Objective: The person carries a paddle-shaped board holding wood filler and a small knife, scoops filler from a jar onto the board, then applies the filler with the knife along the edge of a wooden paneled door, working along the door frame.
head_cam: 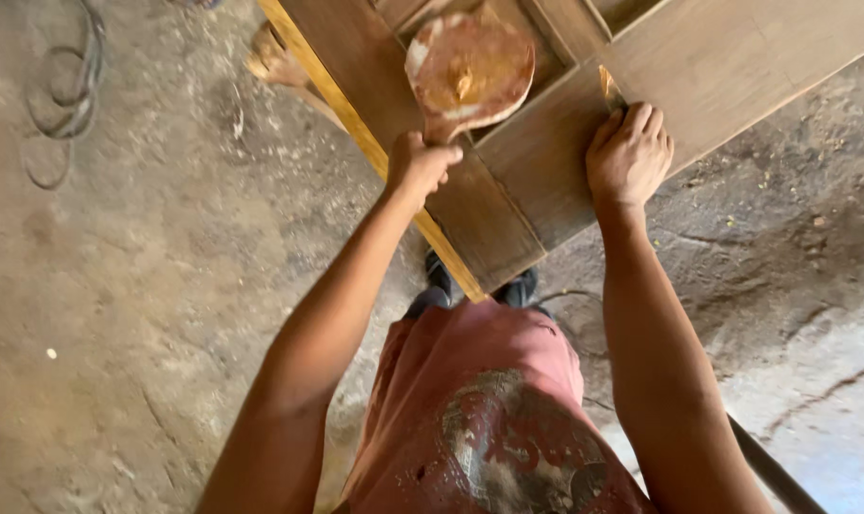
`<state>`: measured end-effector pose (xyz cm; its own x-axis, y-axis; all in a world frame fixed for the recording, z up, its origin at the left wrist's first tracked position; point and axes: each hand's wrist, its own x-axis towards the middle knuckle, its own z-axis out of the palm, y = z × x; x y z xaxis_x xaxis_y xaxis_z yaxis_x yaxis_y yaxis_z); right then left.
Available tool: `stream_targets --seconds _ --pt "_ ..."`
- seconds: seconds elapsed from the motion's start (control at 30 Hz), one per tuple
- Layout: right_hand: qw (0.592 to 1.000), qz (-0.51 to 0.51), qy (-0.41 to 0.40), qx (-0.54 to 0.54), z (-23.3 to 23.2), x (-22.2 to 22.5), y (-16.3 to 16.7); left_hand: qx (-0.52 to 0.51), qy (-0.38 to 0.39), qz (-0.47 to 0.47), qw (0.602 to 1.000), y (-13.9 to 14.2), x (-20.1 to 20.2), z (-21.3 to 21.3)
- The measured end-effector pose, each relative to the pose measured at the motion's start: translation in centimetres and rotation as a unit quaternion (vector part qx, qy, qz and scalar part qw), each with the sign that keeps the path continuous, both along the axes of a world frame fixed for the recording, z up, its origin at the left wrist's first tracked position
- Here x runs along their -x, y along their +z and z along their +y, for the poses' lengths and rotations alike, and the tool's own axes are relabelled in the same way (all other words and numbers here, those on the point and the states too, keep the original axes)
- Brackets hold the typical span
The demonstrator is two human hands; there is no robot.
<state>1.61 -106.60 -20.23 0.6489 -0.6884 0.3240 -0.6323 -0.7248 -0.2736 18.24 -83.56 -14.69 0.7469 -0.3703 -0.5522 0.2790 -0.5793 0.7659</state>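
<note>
Left hand grips the paddle, its filler-smeared disc flat on the door; your right hand pinches a scraper at the joint. Tip that paddle and filler may slide off; the blade could slip and gouge wood.

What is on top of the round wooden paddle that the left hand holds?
The paddle carries a smeared tan paste. The left hand covers its handle, and the door beneath is hidden.
</note>
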Motion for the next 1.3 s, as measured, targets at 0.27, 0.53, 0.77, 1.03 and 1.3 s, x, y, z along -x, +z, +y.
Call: stream_targets --seconds 0.27,0.53,0.77,1.03,1.3 --pt "0.999 -0.008 0.004 -0.043 0.0 -0.1 2.2 0.112 0.025 -0.004 0.993 2.4 3.3 10.6" --pt "0.994 -0.04 0.044 -0.088 13.7 8.5 3.5 0.008 -0.049 -0.129 0.99 3.8 -4.4 32.2" --pt "0.983 -0.052 -0.078 -0.16 27.1 10.0 6.9 -0.006 0.014 -0.086 0.996 5.9 -10.1 39.3" --pt "0.982 -0.023 -0.051 -0.178 28.3 6.7 8.2 0.054 0.056 -0.046 0.996 8.3 -9.6 33.3" --pt "0.976 -0.04 -0.002 -0.212 26.6 2.7 8.0 0.032 0.022 -0.051 0.998 12.2 -9.0 31.3"
